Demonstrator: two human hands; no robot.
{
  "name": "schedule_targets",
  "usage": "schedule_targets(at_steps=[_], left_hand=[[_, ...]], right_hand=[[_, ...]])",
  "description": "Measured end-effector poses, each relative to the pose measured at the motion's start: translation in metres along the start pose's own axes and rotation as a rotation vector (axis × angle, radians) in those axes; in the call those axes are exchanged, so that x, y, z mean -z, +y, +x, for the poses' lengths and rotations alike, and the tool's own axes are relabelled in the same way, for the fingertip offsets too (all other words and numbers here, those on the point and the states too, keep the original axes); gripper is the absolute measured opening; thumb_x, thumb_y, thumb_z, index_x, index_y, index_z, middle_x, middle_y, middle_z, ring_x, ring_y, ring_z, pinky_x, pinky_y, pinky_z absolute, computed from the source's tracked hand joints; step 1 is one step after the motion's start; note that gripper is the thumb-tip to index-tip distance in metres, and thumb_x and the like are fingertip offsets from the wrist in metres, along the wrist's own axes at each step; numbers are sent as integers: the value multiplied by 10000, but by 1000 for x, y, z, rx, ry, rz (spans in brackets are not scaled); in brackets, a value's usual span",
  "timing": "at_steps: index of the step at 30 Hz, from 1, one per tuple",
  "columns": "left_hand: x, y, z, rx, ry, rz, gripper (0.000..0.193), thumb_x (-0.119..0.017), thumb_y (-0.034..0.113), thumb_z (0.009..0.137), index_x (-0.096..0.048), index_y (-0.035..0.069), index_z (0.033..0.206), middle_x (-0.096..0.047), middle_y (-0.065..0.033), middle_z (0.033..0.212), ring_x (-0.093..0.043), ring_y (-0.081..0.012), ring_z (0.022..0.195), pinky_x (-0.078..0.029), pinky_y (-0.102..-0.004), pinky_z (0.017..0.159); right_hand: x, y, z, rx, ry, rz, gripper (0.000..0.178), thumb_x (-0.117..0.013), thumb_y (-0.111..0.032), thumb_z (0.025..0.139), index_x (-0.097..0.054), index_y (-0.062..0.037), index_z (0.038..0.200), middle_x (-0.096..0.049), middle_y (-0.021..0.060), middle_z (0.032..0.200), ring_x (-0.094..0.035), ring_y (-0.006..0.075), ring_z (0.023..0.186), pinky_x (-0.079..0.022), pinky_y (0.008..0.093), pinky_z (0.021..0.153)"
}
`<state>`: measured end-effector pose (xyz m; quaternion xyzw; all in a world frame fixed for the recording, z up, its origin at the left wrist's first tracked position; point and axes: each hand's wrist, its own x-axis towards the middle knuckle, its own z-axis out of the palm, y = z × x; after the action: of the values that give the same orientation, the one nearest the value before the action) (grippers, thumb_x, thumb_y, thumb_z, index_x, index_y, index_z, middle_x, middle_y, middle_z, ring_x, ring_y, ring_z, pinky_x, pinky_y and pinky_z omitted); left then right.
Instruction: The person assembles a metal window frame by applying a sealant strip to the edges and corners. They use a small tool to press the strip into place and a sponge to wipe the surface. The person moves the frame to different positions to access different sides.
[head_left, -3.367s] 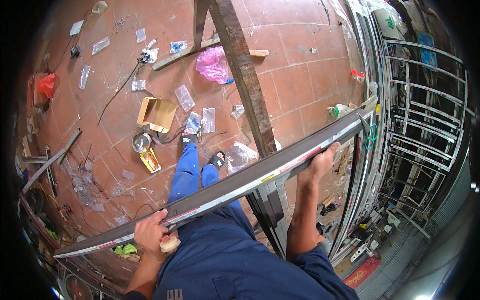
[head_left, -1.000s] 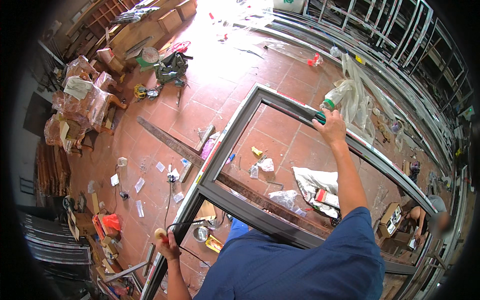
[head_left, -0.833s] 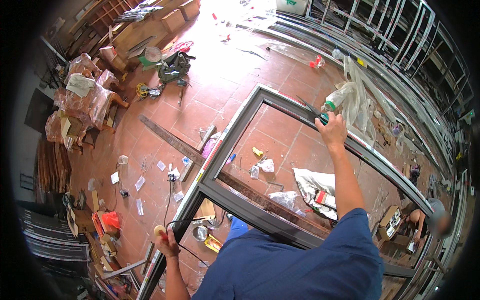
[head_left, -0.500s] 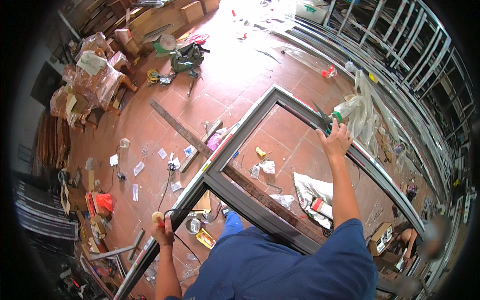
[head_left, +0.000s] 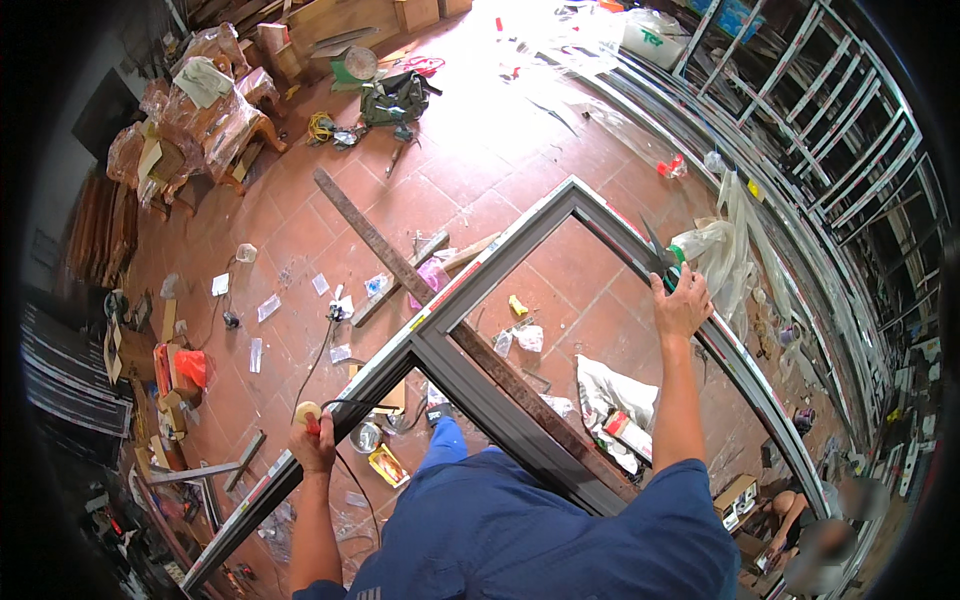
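Observation:
A large dark grey metal frame (head_left: 480, 400) with a crossbar lies in front of my body. At its left side, my left hand (head_left: 313, 448) is closed around a small tool with a round cream head (head_left: 307, 411) and a bit of red; its full shape is hidden by the fingers. A thin black strip (head_left: 352, 468) curves down beside that hand. On the right rail, my right hand (head_left: 686, 306) has its fingers bent round the teal handles of scissors (head_left: 656, 248). Their dark blades point away over the rail.
A rusty bar (head_left: 370, 235) passes under the frame. A white sack (head_left: 610, 390), plastic scraps and a black bag (head_left: 395, 98) lie on the tiled floor. Long metal profiles (head_left: 800, 270) line the right. Another person (head_left: 790, 520) crouches at lower right; wrapped furniture (head_left: 215, 115) stands far left.
My right hand has closed from spread fingers onto the scissors. My left hand keeps its hold on the round-headed tool. The whole view has shifted slightly.

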<state>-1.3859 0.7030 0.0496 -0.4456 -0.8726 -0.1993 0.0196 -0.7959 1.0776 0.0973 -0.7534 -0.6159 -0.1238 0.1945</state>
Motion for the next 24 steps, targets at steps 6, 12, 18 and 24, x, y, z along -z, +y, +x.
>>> schedule_targets(at_steps=[6,12,18,24], left_hand=[[7,11,4,-46,10,-25,376,-692,355,947,-623,37,757,-599,-210,650,-619,-449,616,-445,-541,555],[4,5,4,-51,-5,50,388,-703,349,943,-600,50,718,-584,-197,632,-606,-436,593,-439,-530,545],[10,19,6,-64,47,-9,366,-708,347,925,-612,56,725,-608,-187,654,-621,-429,611,-452,-538,556],[6,12,3,-75,22,37,331,-720,351,914,-626,77,753,-615,-184,687,-629,-421,641,-465,-534,592]], right_hand=[[-26,-68,14,465,-60,148,664,-678,-317,916,-514,-73,1511,-558,148,1500,-516,295,1395,-388,497,1088],[-69,-140,51,635,-284,48,779,-596,-177,901,-345,-72,1631,-380,122,1684,-377,269,1544,-338,480,1163],[-79,-160,64,694,-343,-52,771,-556,-136,910,-324,-99,1645,-340,97,1710,-356,260,1558,-300,501,1207],[-66,-176,40,701,-310,-55,732,-624,-143,875,-440,-56,1578,-387,146,1678,-375,293,1545,-285,538,1216]])
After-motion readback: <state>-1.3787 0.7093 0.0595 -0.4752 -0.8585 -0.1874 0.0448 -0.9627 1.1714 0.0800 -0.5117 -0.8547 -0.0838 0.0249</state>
